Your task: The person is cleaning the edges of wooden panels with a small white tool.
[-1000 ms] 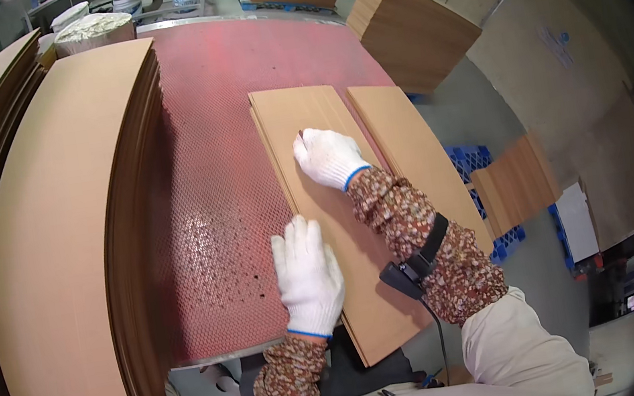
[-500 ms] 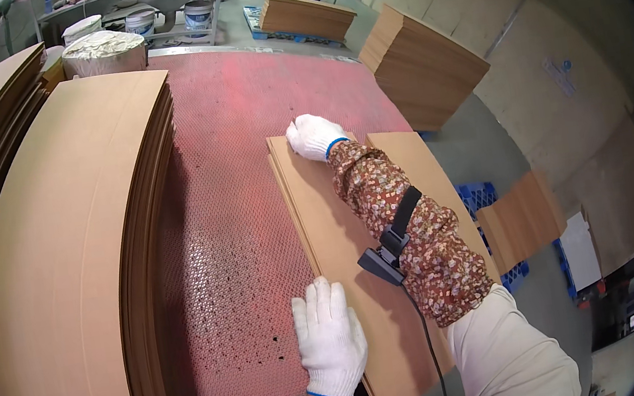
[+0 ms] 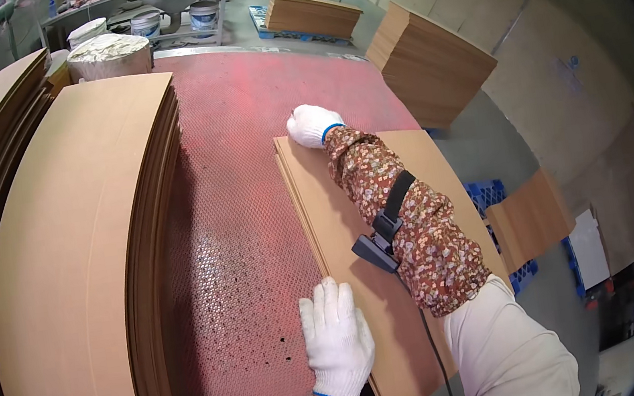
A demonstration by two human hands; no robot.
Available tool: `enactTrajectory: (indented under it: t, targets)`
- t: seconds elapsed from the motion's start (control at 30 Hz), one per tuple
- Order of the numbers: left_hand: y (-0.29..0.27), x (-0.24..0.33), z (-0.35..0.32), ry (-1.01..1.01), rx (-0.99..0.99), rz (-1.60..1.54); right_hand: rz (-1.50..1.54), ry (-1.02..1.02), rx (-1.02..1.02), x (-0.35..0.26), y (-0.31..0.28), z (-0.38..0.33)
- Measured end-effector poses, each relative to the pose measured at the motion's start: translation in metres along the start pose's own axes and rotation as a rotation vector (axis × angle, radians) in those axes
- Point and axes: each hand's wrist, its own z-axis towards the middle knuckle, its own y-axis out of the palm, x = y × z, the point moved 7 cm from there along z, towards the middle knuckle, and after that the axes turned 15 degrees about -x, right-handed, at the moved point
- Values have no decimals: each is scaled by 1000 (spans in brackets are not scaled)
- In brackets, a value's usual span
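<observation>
Tan wood-fibre boards (image 3: 403,348) lie in a low stack in front of me, on a pink, mesh-textured tabletop (image 3: 224,114). My left hand (image 3: 339,345), in a white knit glove, rests along the near part of the stack's left edge, fingers straight and close together. At the far end, my gloved right hand (image 3: 313,125) is closed above the board's far edge. Its curled fingers hide whatever they may hold. My right forearm (image 3: 410,225), in a flowered sleeve with a strapped-on black device (image 3: 377,250), crosses over the boards and covers part of them.
Tall stacks of curved-looking panels (image 3: 74,256) stand along the table's left side. Behind them is a foil-topped round container (image 3: 109,57), with white buckets (image 3: 205,15) beyond. More panel stacks (image 3: 431,60) sit to the right, some on blue pallets (image 3: 486,192).
My right hand has shifted slightly farther away and left over the board's far end. My left hand stays at the stack's edge. The whole view has shifted a little.
</observation>
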Motion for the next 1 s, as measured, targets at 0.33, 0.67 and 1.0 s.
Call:
enactTrajectory:
  t: [0.33, 0.67, 1.0]
  targets:
    - [-41, -55, 101, 38, -34, -36, 88, 90, 47, -8, 20, -13]
    - [-13, -151, 285, 139, -27, 27, 144, 192, 104, 3, 51, -48]
    - [44, -166, 331, 189, -145, -60, 139, 202, 189, 19, 130, -133]
